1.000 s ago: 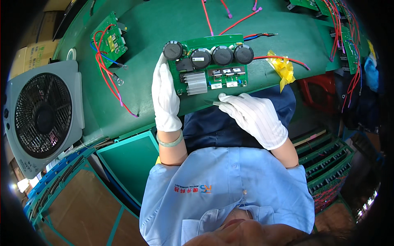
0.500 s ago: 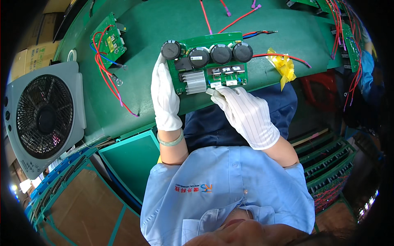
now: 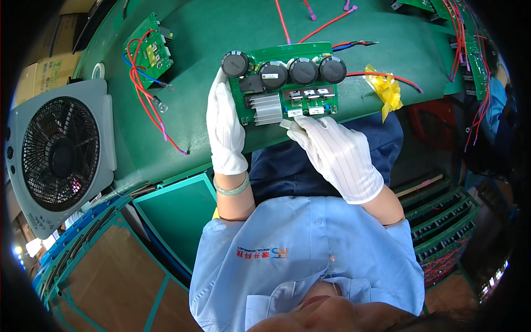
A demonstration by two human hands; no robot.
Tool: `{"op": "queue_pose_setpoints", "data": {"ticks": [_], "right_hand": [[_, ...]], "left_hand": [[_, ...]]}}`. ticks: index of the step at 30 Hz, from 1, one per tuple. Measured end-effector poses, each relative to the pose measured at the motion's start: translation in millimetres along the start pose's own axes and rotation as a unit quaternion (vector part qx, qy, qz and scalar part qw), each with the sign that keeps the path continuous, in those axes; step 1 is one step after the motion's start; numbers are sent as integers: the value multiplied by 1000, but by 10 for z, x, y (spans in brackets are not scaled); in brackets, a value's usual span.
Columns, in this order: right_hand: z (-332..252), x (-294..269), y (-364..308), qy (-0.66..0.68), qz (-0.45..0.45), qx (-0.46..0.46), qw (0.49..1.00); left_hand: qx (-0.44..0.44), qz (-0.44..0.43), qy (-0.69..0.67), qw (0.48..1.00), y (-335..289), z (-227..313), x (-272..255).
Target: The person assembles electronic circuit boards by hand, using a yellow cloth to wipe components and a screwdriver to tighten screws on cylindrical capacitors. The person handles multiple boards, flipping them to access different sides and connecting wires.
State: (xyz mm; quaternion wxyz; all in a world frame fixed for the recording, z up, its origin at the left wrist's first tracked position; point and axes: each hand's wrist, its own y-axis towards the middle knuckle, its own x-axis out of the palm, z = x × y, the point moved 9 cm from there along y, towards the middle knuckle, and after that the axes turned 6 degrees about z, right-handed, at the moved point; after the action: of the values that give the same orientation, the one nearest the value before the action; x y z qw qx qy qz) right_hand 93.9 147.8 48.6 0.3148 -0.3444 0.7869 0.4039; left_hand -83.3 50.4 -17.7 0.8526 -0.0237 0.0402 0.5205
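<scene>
A green circuit board (image 3: 290, 51) lies near the table's front edge, carrying several black round capacitors (image 3: 303, 71) and a finned silver heat sink (image 3: 267, 108). Along its left edge rests my left hand (image 3: 225, 130), white-gloved, fingers stretched out straight against the board; the fingertips pass partly behind the leftmost capacitor. My right hand (image 3: 337, 152), in a striped white glove, pinches a small pale grey-green piece (image 3: 287, 124) at the board's near edge, just right of the heat sink. Most of that piece is hidden in the fingers, so its kind cannot be made out.
Crumpled yellow tape (image 3: 385, 93) sits to the right, by a red wire (image 3: 406, 81). Another wired board (image 3: 152, 52) lies at the left. A grey box fan (image 3: 62, 155) stands at far left. More boards with red wires (image 3: 458, 44) occupy the far right.
The whole view has shifted slightly, with the board and both hands a little further right in the picture. Each hand keeps its place on the board.
</scene>
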Motion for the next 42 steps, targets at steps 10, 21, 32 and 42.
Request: {"op": "queue_pose_setpoints", "data": {"ticks": [10,21,32,42], "right_hand": [[-13,-66,5,-5,-44,-6,999],[-49,-8,27,-34,-3,2,999],[-61,3,83,-19,-61,36,997],[-76,9,45,-54,-10,0,999]], "left_hand": [[-10,-16,31,999,3,-15,20],[37,-15,93,995,1,33,-16],[22,2,30,999,8,-15,-31],[-56,-19,-12,998,-6,-30,56]]}}
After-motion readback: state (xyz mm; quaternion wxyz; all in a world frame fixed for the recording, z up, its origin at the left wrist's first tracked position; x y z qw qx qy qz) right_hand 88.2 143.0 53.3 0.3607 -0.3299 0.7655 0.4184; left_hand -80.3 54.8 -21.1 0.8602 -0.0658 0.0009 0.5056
